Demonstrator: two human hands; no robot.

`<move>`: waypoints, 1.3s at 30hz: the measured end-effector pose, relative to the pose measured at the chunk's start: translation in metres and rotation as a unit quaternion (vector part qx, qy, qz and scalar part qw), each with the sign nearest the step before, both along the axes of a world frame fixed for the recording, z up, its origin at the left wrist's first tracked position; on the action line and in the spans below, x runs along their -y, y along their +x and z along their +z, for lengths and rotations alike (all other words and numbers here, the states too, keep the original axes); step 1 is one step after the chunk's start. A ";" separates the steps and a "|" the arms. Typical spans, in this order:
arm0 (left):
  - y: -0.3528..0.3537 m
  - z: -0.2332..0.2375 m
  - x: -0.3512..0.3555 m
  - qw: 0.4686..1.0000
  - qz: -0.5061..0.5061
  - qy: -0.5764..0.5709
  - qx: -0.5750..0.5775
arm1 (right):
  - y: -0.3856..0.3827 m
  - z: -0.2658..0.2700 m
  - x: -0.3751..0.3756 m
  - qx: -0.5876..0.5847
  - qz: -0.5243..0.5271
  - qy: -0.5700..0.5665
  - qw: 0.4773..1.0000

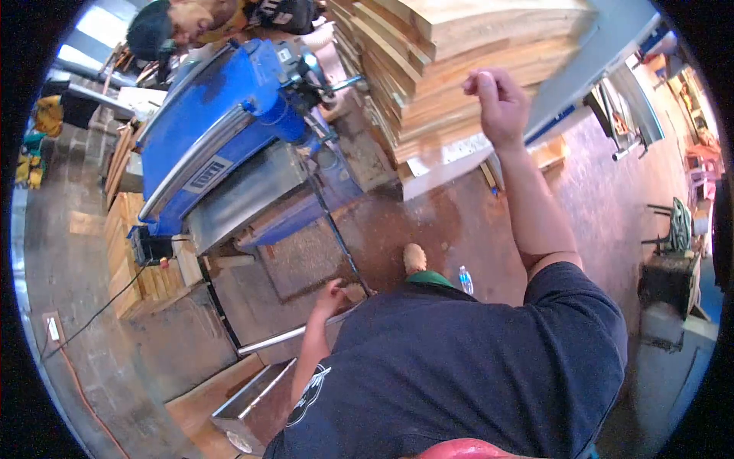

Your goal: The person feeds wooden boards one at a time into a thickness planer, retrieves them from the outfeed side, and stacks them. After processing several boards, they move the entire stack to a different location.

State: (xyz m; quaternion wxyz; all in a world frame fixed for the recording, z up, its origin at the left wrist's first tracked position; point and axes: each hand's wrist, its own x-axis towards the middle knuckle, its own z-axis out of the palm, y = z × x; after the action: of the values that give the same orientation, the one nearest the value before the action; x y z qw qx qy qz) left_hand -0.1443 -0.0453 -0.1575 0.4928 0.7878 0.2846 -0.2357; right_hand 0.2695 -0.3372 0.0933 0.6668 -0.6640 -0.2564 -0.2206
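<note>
My right hand point(501, 109) is raised in front of a tall stack of light wooden panels point(474, 84), its fingers curled in and nothing visible in them. Whether the hand touches the panels cannot be told from this angle. Lower down on the left, my left hand point(327, 301) hangs beside my body with its fingers partly apart and nothing in it. Close to that hand lies a pale metal bar point(281, 338). A large blue machine point(206, 122) with a metal bed point(248, 195) stands ahead on the left.
A person point(199, 21) is behind the blue machine. Stacked wood point(145, 264) stands at its left side. On the floor are a plastic bottle point(466, 280), a metal-sided box point(256, 394) and an orange cord point(88, 402). A grey machine surface point(585, 69) borders the panels.
</note>
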 end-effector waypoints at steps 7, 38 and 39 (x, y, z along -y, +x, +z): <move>0.068 0.033 0.016 0.952 0.172 -0.085 0.239 | -0.055 -0.218 0.071 -0.345 -0.028 -0.198 0.917; 0.508 -0.286 0.048 0.884 0.384 -0.259 -0.059 | 0.333 -0.539 0.283 -0.519 0.057 0.246 0.817; 0.509 -0.289 0.051 0.887 0.378 -0.259 -0.065 | 0.340 -0.546 0.283 -0.525 0.076 0.235 0.814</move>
State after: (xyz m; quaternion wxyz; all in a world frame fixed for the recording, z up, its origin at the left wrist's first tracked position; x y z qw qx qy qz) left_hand 0.3643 -0.0966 -0.4466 0.7116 0.4480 0.5207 -0.1475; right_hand 0.6097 -0.6201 -0.4532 0.8506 -0.4802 0.1432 0.1592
